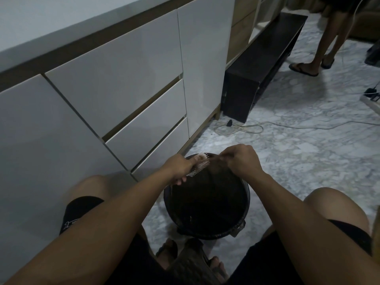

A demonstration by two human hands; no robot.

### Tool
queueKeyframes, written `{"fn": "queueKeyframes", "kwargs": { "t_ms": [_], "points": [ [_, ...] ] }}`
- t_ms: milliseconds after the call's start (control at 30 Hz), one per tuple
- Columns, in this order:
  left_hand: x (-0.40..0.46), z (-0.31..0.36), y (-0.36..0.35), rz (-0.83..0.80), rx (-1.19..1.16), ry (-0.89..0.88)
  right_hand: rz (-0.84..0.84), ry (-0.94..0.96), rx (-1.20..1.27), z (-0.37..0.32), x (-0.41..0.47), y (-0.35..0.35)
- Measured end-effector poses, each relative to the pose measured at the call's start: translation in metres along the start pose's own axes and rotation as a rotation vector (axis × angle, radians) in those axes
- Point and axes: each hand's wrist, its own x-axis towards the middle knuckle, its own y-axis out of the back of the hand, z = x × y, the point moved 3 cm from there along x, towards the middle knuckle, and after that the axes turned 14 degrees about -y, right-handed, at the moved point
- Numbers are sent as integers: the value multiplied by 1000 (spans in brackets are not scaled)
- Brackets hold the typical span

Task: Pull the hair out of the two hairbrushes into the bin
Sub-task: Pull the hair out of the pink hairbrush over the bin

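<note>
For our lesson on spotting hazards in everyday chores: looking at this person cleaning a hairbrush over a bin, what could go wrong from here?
1. The hairbrush in the left hand sits over the far rim of the bin, not its middle; hair pulled by the right hand might drop onto the floor.
2. The bin stands loose between the knees; a hard tug could possibly tip it.
3. The light is dim, so leftover strands could be missed.

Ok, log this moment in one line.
left hand: holds hairbrush | right hand: pinching hair off it | bin: directly below
</note>
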Motion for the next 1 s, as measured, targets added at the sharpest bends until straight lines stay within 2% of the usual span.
{"fn": "queueKeyframes", "kwargs": {
  "t_ms": [200,333,500,733,867,1000],
  "points": [
    [-1,1,-3,5,-51,54,-92,168,81,-10,-10,-8],
    [-1,8,-3,-16,-90,98,-173,157,73,-17,-15,-16],
    [-2,10,-3,-20,-93,96,-53,151,65,-17,-13,-12],
    [-2,7,2,14,-68,67,51,30,-26,-7,-3,-3],
    [-1,6,1,-24,-106,82,19,19,0,-1,-1,-4],
    [-3,10,1,-63,-136,116,-79,151,30,-8,-9,-9]
  ]
}}
